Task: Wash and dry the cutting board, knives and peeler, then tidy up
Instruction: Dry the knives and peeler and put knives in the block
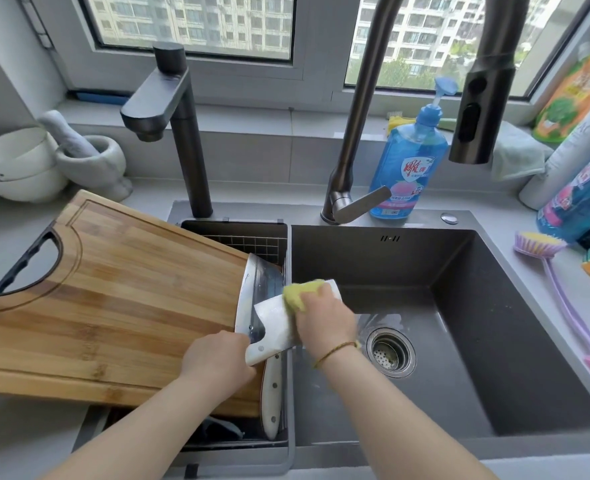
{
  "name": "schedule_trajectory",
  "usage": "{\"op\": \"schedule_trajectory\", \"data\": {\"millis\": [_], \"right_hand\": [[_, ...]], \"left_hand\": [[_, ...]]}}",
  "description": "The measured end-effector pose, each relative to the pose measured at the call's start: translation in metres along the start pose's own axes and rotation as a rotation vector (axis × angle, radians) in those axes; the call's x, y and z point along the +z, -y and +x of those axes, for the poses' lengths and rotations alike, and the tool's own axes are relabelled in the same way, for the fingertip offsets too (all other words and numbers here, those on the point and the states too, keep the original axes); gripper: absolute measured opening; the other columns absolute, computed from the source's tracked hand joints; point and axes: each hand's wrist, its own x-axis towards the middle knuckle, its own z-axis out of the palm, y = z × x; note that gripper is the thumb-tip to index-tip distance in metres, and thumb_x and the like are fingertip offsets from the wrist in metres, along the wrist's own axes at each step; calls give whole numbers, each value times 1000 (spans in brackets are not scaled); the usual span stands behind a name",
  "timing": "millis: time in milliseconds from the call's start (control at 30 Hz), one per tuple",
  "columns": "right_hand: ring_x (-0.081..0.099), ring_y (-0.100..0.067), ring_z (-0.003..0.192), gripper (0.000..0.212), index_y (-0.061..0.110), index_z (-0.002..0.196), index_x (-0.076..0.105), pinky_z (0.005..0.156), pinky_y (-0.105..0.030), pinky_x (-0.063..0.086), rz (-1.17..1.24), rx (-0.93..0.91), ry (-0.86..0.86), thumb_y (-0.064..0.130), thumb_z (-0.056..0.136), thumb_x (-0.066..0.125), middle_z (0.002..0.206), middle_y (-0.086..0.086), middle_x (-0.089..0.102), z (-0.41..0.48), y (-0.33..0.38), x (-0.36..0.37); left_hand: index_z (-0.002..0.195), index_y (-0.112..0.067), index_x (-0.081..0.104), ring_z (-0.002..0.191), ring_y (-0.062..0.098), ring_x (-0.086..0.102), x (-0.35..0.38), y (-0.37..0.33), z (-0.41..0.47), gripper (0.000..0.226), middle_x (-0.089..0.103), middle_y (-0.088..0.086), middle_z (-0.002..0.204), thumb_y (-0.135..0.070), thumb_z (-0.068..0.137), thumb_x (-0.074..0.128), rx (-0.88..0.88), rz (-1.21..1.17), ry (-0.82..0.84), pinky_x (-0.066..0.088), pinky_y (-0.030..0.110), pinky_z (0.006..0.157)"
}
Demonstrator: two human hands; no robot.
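Cleaver (275, 323), held flat over the divider of the sink (460, 341), has its handle wrapped in the left hand (217, 358), while the right hand (324, 320) presses a yellow sponge (300, 292) pinched against the blade. Beside them the wooden cutting board (113, 299) lies tilted across the left basin, a second knife (271, 393) touching its right edge. Behind the sink stand a blue soap bottle (404, 168) and two faucets (179, 133).
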Motion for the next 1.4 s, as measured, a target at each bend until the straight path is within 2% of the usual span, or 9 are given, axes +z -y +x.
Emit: {"op": "schedule_trajectory", "data": {"millis": [100, 300, 500, 600, 767, 900, 1033, 1167, 1400], "right_hand": [[53, -27, 106, 28, 16, 118, 53, 71, -28, 33, 43, -205, 66, 24, 95, 39, 130, -6, 38, -10, 15, 9], [53, -27, 109, 32, 21, 124, 49, 77, -31, 41, -10, 197, -16, 28, 97, 34, 131, -9, 37, 11, -32, -2], [50, -21, 114, 34, 27, 129, 47, 81, -26, 40, 87, -236, 64, 30, 96, 40, 139, 2, 31, -31, -1, 11], [52, -21, 113, 35, 32, 131, 45, 82, -27, 42, 59, -94, 23, 33, 96, 39, 138, 2, 33, -27, -25, 10], [56, -29, 98, 31, 24, 119, 57, 74, -28, 37, 277, 300, -18, 32, 96, 38, 121, -6, 44, -8, -71, -11], [47, -21, 81, 23, 12, 100, 65, 71, -28, 36, 522, 276, -225, 23, 91, 47, 106, -7, 50, -16, -87, -26], [44, -16, 89, 27, 6, 113, 62, 77, -25, 32, 696, 228, -422, 19, 91, 53, 106, -5, 48, -26, -80, -49], [45, -14, 93, 30, 3, 116, 60, 78, -23, 32, 774, 160, -568, 18, 89, 56, 111, -9, 52, -31, -74, -68], [44, -11, 93, 30, 8, 117, 61, 79, -22, 32, 693, 86, -463, 20, 89, 57, 110, -3, 48, -30, -67, -65]], "left_hand": [[89, -25, 46, 77, 17, 49, 1, 1, 0, 6, 45, -9, 73, -29, 88, 49, 14, 5, 4, 30, 23, 52], [86, -24, 43, 76, 16, 48, 0, 2, 0, 9, 47, -6, 79, -31, 87, 48, 30, 4, -22, 36, 24, 62], [100, -27, 45, 93, 19, 57, 4, 0, 0, 12, 53, -6, 89, -34, 90, 46, 15, 96, -30, 34, 25, 68], [118, -19, 42, 108, 20, 56, 7, -2, 1, 27, 56, -2, 117, -30, 93, 44, -1, 196, -65, 33, 26, 70], [122, -16, 34, 110, 20, 56, 3, -2, -5, 33, 51, -1, 123, -27, 93, 45, 22, 237, -99, 33, 27, 67], [127, -16, 28, 108, 21, 58, 1, 6, -7, 40, 53, -2, 124, -31, 94, 45, 64, 218, -125, 33, 27, 60], [124, -19, 32, 101, 20, 60, -14, 6, -11, 35, 57, -3, 117, -34, 94, 43, 94, 153, -211, 33, 26, 67], [109, -25, 46, 69, 11, 51, -32, 10, -16, 21, 52, -10, 82, -37, 93, 47, 122, -123, -267, 36, 21, 57], [77, -12, 55, 48, 11, 51, -36, 18, -18, 32, 58, 1, 61, -38, 93, 48, 14, -943, 190, 44, 21, 49]]}}
